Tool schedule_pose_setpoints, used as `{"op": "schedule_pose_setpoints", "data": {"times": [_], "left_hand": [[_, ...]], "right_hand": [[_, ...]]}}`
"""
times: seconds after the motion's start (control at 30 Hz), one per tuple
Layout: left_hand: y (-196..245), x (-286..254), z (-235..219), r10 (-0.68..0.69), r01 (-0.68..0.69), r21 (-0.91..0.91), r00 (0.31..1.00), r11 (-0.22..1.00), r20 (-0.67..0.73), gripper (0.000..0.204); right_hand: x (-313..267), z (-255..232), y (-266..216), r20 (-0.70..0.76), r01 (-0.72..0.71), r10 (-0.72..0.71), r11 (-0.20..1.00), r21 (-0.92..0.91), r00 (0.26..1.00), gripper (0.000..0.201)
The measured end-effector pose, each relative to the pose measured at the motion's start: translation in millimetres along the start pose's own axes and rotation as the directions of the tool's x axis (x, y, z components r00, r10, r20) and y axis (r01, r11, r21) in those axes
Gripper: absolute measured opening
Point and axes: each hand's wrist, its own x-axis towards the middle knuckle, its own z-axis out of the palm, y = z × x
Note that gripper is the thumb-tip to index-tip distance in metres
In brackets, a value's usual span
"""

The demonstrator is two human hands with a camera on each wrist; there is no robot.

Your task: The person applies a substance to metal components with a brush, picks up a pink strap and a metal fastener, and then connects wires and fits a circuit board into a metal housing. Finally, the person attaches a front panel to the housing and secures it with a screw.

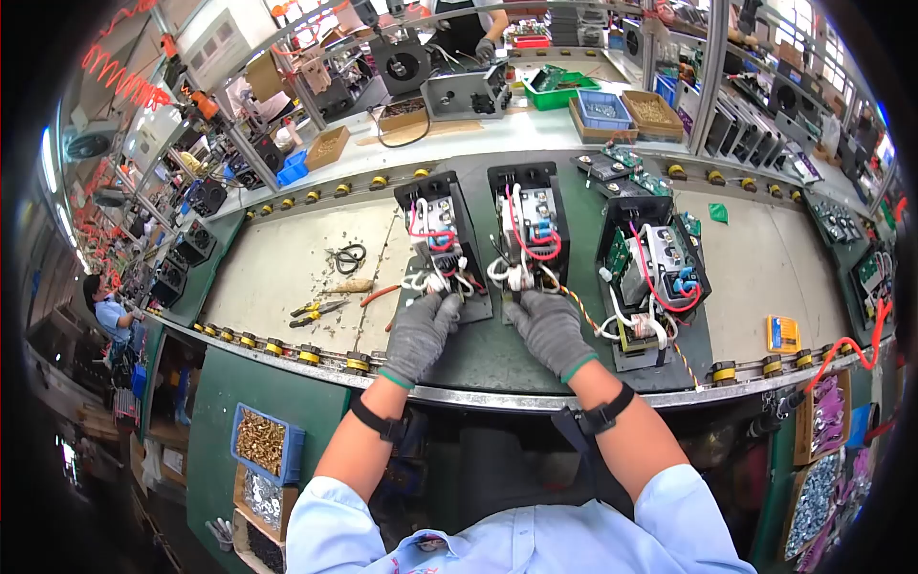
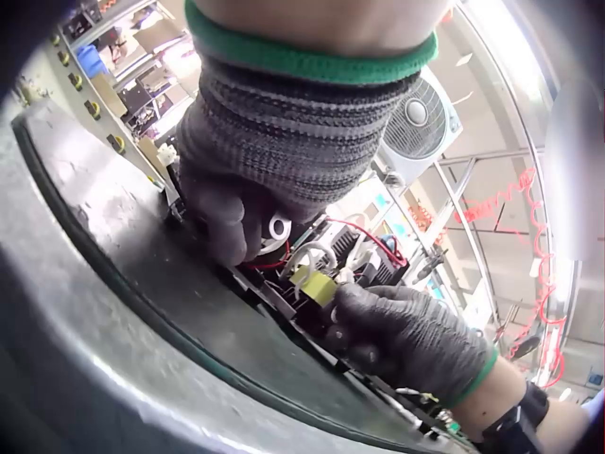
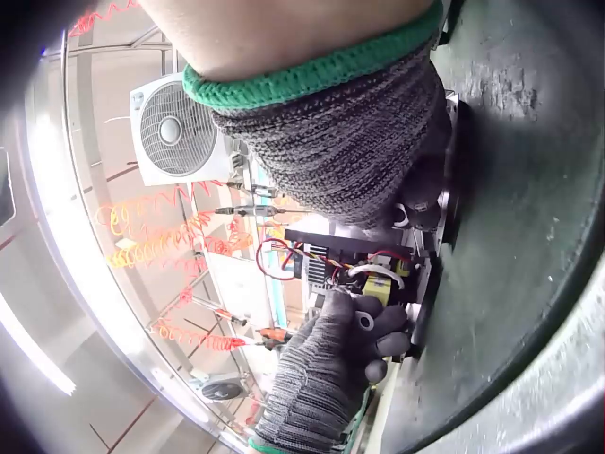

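In the head view, my gloved left hand (image 1: 421, 335) grips the near end of the left electronic assembly (image 1: 440, 225). Its curled fingers are among thick white wires (image 1: 426, 281). My gloved right hand (image 1: 553, 335) holds the near end of the middle electronic assembly (image 1: 532, 220), fingertips by its white wires (image 1: 516, 275). Each assembly has a black upright panel, metal heat sinks and a red wire. A yellow-wrapped transformer (image 2: 317, 287) shows beside the right hand's thumb in the left wrist view. The palms hide the parts under them.
A third electronic assembly (image 1: 660, 268) stands on the dark green board (image 1: 516, 368), right of my right hand. Yellow-handled pliers (image 1: 318, 311) and loose scraps lie to the left. Rollers (image 1: 359, 362) edge the line. A blue bin of brass parts (image 1: 260, 442) sits at the lower left.
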Motion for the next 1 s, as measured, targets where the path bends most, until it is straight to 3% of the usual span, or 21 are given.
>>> {"op": "schedule_pose_setpoints", "data": {"times": [0.1,0.17,0.2,0.27,0.33,0.4,0.43,0.5,0.53,0.57,0.6,0.63,0.7,0.77,0.83,0.87,1.0], "left_hand": [[-11.2,17.6,2.7,0.013,-0.014,0.068,1.0,0.998,0.013,0.045],[-7.2,15.2,0.5,0.209,-0.167,0.543,0.978,0.823,-0.016,0.044],[-5.8,11.2,-1.2,0.229,-0.186,0.54,0.973,0.821,-0.012,0.043],[0.1,8.0,-4.0,0.22,-0.174,0.607,0.975,0.776,-0.002,0.043],[-7.5,7.1,-3.9,0.231,-0.161,0.665,0.973,0.729,-0.018,0.04],[-10.1,7.7,-4.7,0.241,-0.166,0.67,0.97,0.723,-0.02,0.04],[-7.9,8.7,-5.6,0.246,-0.172,0.68,0.969,0.713,-0.014,0.041],[6.0,2.3,-10.0,0.232,-0.164,0.691,0.973,0.704,-0.006,0.04],[23.5,-5.9,-14.0,0.247,-0.145,0.656,0.967,0.741,-0.064,0.039],[32.6,-11.3,-14.7,0.255,-0.127,0.617,0.959,0.776,-0.124,0.039],[34.2,-14.0,-13.8,0.374,-0.165,0.637,0.904,0.753,-0.208,0.038],[36.3,-17.1,-8.5,0.378,-0.169,0.641,0.903,0.749,-0.203,0.038],[48.3,-28.7,2.8,0.237,-0.18,0.25,0.947,0.951,-0.218,0.036],[72.6,-40.0,18.6,0.2,-0.159,0.248,0.969,0.956,-0.147,0.032],[81.8,-40.4,36.0,0.143,-0.156,0.162,0.986,0.974,0.084,0.033],[76.3,-31.4,48.5,0.147,-0.163,0.125,0.981,0.979,0.129,0.033],[66.6,0.1,86.7,0.164,-0.178,0.143,0.981,0.973,0.104,0.034]], "right_hand": [[7.5,0.6,-0.8,0.024,-0.024,0.025,0.999,-0.029,0.999,0.041],[-3.6,-8.7,-4.1,0.062,-0.064,0.067,0.997,-0.051,0.996,0.041],[-16.3,-14.5,-3.9,0.049,-0.073,0.076,0.995,-0.062,0.996,0.038],[-65.4,-48.2,-2.2,-0.083,0.073,-0.067,0.994,0.08,0.994,0.032],[-111.2,-90.2,2.5,-0.152,0.086,-0.057,0.978,0.189,0.987,0.026],[-137.8,-110.8,28.1,-0.462,0.105,-0.007,0.977,0.186,0.887,0.021],[-144.7,-126.2,43.5,-0.431,-0.024,0.126,0.972,0.235,0.893,0.022],[-146.4,-143.3,76.3,-0.451,-0.11,0.095,0.994,-0.008,0.888,0.027],[-144.8,-147.4,89.9,-0.467,-0.121,0.105,0.993,-0.004,0.878,0.027],[-142.3,-149.0,103.5,-0.298,-0.097,0.087,0.995,-0.02,0.951,0.028],[-139.5,-149.2,113.5,-0.112,-0.069,0.065,0.997,-0.03,0.992,0.03],[-137.2,-145.9,118.8,-0.115,-0.072,0.069,0.997,-0.025,0.991,0.03],[-128.9,-135.7,120.8,-0.095,0.057,-0.061,0.997,-0.046,0.994,0.03],[-121.4,-131.9,120.2,-0.065,0.043,-0.051,0.993,-0.107,0.997,0.026],[-114.4,-132.0,124.8,-0.026,0.134,-0.138,0.983,-0.129,0.99,0.026],[-109.2,-135.5,124.5,0.018,0.145,-0.144,0.981,-0.126,0.989,0.025],[-81.5,-139.6,127.3,0.137,0.173,-0.158,0.978,-0.113,0.978,0.02]]}}
